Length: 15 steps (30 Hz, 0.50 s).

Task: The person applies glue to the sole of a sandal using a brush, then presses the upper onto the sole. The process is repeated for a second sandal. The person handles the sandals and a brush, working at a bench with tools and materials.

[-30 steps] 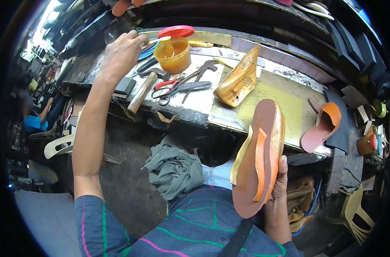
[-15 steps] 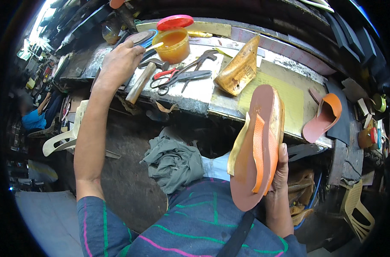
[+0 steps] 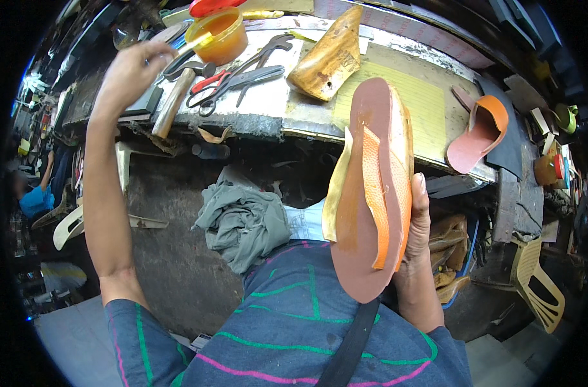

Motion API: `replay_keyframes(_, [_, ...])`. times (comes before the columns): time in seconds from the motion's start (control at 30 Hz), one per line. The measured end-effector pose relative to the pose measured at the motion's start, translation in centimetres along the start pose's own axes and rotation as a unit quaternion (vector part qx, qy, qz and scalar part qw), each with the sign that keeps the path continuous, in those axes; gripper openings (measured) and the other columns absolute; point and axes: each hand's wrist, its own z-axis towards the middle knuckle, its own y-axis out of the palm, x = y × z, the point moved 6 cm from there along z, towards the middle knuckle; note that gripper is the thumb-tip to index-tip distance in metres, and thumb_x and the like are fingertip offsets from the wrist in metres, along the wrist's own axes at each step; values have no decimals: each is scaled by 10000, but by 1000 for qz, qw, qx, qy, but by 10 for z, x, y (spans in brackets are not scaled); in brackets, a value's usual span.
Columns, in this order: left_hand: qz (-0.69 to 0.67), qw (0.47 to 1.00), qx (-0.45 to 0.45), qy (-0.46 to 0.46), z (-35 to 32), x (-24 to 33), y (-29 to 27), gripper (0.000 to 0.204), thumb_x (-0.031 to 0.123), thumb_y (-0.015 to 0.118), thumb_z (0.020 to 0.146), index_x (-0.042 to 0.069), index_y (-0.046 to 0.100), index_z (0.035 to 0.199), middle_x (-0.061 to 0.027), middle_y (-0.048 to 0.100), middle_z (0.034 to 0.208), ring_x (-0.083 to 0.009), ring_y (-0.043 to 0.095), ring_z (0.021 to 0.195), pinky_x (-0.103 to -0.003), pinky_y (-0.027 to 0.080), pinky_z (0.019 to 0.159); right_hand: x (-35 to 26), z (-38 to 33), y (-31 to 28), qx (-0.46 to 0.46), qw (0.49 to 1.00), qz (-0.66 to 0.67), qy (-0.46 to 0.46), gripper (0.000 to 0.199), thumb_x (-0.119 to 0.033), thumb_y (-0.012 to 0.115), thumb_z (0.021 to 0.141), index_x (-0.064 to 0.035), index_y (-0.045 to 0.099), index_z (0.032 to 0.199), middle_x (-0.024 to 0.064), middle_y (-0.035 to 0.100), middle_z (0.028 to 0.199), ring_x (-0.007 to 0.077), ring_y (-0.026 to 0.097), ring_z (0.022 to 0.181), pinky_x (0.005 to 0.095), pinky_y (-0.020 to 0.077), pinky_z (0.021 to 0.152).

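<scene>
Up beyond the left hand point(image 3: 127, 72), on the cluttered surface point(image 3: 268, 109), stands an orange pot of glue point(image 3: 224, 33) with its red lid point(image 3: 210, 6) tipped back. A moment ago that hand rested lower, among the tools; now it has lifted, fingers pinched shut on a thin brush handle point(image 3: 192, 45) whose tip reaches the pot's rim (whether it is loaded with glue I cannot tell). That suggests the work has shifted from picking up the brush to dipping it. Just past the left hand lie a wooden-handled hammer point(image 3: 172, 103), red-handled scissors point(image 3: 232, 80) and pliers point(image 3: 268, 51), with a wooden shoe last point(image 3: 329, 58) further right. The right hand point(image 3: 418, 238) is closed around the edge of a brown sandal sole point(image 3: 365, 213), held upright near the chest as before, its orange strap point(image 3: 387, 193) folded against it. Beyond that hand, a finished orange sandal point(image 3: 479, 132) rests on the surface.
</scene>
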Motion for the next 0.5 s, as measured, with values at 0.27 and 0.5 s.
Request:
replay_keyframes(0.27, [-401, 878, -49, 256, -103, 149, 2, 266, 50, 826, 840, 45, 823, 1107, -50, 710, 867, -156, 699, 773, -315, 567, 660, -7, 2, -14, 48, 999, -14, 14, 771, -653, 582, 1042, -81, 522, 1556, 152, 651, 1469, 289, 650, 1323, 475, 527, 1157])
replay_keyframes(0.5, [-307, 926, 45, 215, -104, 177, 30, 236, 108, 852, 845, 137, 818, 1076, -33, 656, 811, -217, 681, 738, -364, 562, 606, -3, -3, -14, 87, 993, -75, 11, 836, -660, 609, 1019, -64, 479, 1591, 188, 626, 1502, 317, 650, 1334, 486, 534, 1157])
